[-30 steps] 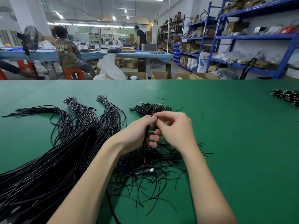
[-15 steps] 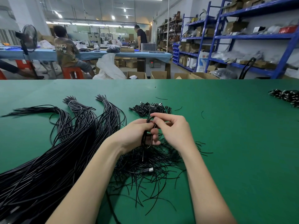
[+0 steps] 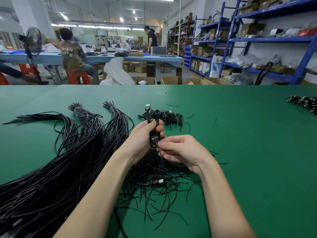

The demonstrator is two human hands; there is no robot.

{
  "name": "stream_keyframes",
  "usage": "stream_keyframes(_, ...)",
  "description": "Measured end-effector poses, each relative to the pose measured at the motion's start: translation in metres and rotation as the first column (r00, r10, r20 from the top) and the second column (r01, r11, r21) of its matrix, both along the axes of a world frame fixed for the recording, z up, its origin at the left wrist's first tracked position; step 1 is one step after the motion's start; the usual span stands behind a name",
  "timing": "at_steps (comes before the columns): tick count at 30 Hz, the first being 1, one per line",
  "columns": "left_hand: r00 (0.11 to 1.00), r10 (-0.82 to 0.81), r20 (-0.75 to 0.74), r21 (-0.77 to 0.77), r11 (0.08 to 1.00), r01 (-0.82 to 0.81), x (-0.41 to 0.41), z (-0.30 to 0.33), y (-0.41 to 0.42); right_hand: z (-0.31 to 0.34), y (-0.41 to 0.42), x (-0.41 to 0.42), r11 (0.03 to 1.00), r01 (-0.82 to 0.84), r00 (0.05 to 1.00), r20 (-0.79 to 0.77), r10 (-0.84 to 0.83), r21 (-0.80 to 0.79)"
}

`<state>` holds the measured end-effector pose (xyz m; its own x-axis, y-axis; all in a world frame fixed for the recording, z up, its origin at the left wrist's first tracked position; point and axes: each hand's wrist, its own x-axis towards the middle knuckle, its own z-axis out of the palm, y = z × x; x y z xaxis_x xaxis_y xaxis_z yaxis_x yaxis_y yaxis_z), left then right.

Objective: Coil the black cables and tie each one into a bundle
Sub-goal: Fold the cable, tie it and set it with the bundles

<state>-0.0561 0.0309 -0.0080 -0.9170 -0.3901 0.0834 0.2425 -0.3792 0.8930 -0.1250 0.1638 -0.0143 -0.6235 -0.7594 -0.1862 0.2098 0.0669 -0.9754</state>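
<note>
My left hand [image 3: 144, 136] grips a coiled black cable [image 3: 153, 133] upright above the green table [image 3: 248, 152]; its USB plug [image 3: 147, 107] sticks up past my fingers. My right hand [image 3: 181, 149] sits just below and to the right, pinching a thin black tie [image 3: 158, 148] at the coil's lower end. Under both hands lies a heap of short black ties [image 3: 154, 179] with another USB plug [image 3: 158, 181] in it. A large sheaf of long uncoiled black cables [image 3: 56, 162] fans out on the left. Tied bundles [image 3: 164, 116] lie just beyond my hands.
More tied bundles [image 3: 304, 102] lie at the table's far right edge. A few stray ties [image 3: 216, 121] are scattered on the cloth. Beyond the table are cardboard boxes [image 3: 169, 79], blue shelving [image 3: 257, 40], a fan [image 3: 33, 40] and two people at a blue bench [image 3: 106, 58].
My left hand has raised the coil so the USB plug now shows above it. My right hand has dropped from the coil's top to its lower end, pinching a tie.
</note>
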Motion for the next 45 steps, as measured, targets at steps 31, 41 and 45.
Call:
stream_keyframes(31, 0.881, -0.429, 0.199, -0.166, 0.871, 0.462, 0.011, -0.005, 0.005, 0.003, -0.018, 0.011, 0.910, 0.347, 0.937, 0.039, -0.347, -0.225)
stream_keyframes(41, 0.863, -0.445, 0.239, -0.191, 0.850, 0.491, 0.012, -0.003, 0.004, 0.005, -0.019, 0.009, 0.904, 0.377, 0.926, 0.093, -0.366, -0.203)
stream_keyframes(45, 0.884, -0.400, 0.244, -0.138, 0.887, 0.440, 0.011, -0.003, 0.006, 0.000, -0.022, 0.005, 0.915, 0.352, 0.935, 0.024, -0.354, -0.196)
